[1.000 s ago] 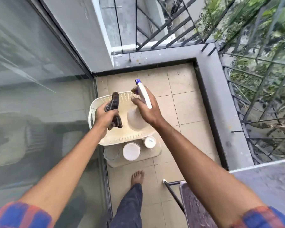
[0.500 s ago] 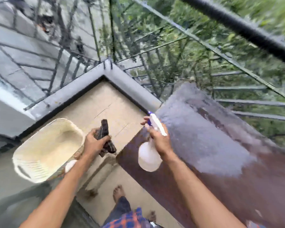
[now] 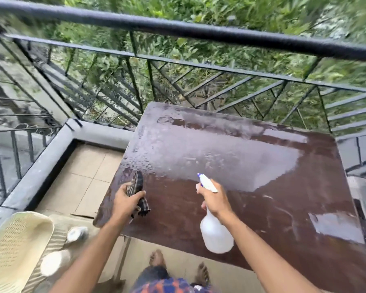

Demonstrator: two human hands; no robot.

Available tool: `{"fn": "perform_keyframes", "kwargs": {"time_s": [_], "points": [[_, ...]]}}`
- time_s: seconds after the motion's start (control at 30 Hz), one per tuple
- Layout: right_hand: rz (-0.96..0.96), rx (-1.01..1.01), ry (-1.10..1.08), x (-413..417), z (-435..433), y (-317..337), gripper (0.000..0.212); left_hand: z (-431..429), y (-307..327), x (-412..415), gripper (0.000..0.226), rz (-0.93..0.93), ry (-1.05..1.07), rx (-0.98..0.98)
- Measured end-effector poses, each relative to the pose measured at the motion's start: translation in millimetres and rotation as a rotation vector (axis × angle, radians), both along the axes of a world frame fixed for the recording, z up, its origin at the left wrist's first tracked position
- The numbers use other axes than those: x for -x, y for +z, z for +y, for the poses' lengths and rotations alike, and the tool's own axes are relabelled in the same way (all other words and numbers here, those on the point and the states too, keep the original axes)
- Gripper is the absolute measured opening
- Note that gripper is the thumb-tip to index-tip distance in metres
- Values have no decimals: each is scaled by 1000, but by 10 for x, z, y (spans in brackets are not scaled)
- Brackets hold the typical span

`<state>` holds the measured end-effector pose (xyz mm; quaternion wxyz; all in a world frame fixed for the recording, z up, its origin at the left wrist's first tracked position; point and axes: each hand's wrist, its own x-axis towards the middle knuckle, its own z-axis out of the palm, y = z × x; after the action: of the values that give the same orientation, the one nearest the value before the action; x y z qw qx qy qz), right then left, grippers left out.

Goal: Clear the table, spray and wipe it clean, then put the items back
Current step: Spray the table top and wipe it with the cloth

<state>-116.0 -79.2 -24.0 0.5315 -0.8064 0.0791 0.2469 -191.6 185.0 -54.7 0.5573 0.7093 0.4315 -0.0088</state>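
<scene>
Head view: the bare dark-brown rectangular tabletop [image 3: 273, 197], wet-sheened across its far half, now fills the frame since the person turned from the floor corner. By its near left corner the left hand [image 3: 125, 203] grips a dark checked cloth [image 3: 138, 186]. Above the near edge's middle the right hand [image 3: 215, 200] clasps a white plastic spray bottle [image 3: 216, 235], so spraying and wiping seem underway.

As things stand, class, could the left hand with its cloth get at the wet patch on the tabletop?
Probably yes: the left hand holds the cloth at the table's left edge, and nothing stands between it and the wet patch just beyond.
</scene>
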Motion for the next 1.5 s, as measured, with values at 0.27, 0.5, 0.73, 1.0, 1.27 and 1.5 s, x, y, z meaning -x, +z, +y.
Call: {"fn": "perform_keyframes", "kwargs": {"time_s": [0.27,0.5,0.73,1.0,1.27,1.5], "points": [[20,26,-31,-144,-34,-22,18,-115,23,-380,25,27,-190,-59],[27,62,-55,-625,364,46,27,279,-179,-1113,37,37,-258,-141],[98,100,-118,-1405,877,30,17,753,-391,-2061,57,73,-485,-320],[76,255,-53,-2324,1236,-48,25,944,-381,-2881,66,-64,-598,-595],[100,253,-43,-2639,1415,-120,28,1209,-719,-3254,68,66,-902,-880],[172,298,5,-2639,1390,-237,29,1182,-893,-3498,65,-69,-990,-997]]}}
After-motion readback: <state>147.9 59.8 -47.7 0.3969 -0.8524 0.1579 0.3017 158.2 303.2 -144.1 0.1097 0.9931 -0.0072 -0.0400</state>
